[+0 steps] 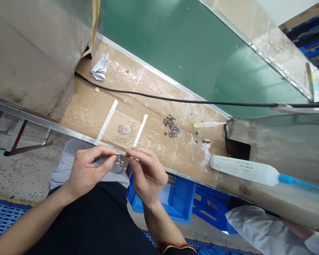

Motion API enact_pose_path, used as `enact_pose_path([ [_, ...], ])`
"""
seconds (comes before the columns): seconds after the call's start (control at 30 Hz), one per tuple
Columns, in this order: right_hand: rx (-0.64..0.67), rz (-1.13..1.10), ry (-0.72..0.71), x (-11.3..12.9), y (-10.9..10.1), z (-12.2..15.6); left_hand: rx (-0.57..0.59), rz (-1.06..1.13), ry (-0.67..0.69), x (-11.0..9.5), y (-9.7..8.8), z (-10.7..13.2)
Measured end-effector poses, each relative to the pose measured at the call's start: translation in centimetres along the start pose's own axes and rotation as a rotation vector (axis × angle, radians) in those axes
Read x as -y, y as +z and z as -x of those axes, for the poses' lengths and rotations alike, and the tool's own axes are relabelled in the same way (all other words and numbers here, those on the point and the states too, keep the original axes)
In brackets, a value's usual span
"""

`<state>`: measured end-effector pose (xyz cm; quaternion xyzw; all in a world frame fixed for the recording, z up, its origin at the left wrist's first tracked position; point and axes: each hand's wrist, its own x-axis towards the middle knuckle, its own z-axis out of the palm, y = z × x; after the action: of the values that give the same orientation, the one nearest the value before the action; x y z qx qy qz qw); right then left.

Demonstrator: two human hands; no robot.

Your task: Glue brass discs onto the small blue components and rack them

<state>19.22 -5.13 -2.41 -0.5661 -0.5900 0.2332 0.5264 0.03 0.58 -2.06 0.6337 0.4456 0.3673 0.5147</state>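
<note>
Left hand point(86, 170) pinches a small blue-and-yellow piece point(119, 160) between thumb and forefinger at the near edge of the bench point(154, 156), while the right hand point(148, 173) is just beside it with thumb and fingers drawn together; whether that one grips anything, I cannot tell. Beyond them, small wiry bits and a clear round item point(124, 129) lie between two white strips point(107, 122), with a cluster of small blue-and-brass pieces point(172, 131) to the right.

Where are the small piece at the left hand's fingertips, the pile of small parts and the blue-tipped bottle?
Small piece point(119, 159): head view, on its blue middle.
Pile of small parts point(171, 124): head view, near its middle.
Bottle point(244, 170): head view, on its whitish body.
</note>
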Motion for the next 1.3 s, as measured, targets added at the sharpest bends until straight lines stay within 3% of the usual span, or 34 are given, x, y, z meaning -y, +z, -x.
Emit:
enact_pose_path([
  [0.13, 0.062, -0.132, 0.138, -0.1, 0.1, -0.6, 0.016, -0.046, 0.041, 0.0, 0.3, 0.0],
  [0.57, -0.011, -0.153, 0.132, -0.4, -0.8, -0.4, 0.056, -0.079, -0.023, -1.1, 1.9, -0.3],
  [0.8, -0.052, -0.133, 0.16, -1.1, -1.9, 0.0, 0.134, 0.122, -0.231, -1.1, 3.3, -1.2],
  [0.93, -0.155, -0.095, 0.033, -2.2, -1.9, 1.6, 0.196, 0.295, -0.377, 0.0, 4.8, -1.4],
  [1.07, -0.28, -0.004, -0.035, -2.5, -1.7, 3.9, 0.278, 0.289, -0.418, 1.1, 6.4, -0.7],
  [1.17, -0.388, -0.004, 0.094, -3.1, -2.8, 6.2, 0.437, 0.244, -0.459, 1.7, 7.2, -0.5],
  [1.23, -0.519, 0.025, 0.27, -4.2, -4.6, 8.8, 0.536, 0.183, -0.47, 2.0, 7.3, -0.6],
  [1.3, -0.679, 0.071, 0.501, -6.3, -7.3, 12.2, 0.562, 0.125, -0.467, 2.4, 7.0, -0.9],
])
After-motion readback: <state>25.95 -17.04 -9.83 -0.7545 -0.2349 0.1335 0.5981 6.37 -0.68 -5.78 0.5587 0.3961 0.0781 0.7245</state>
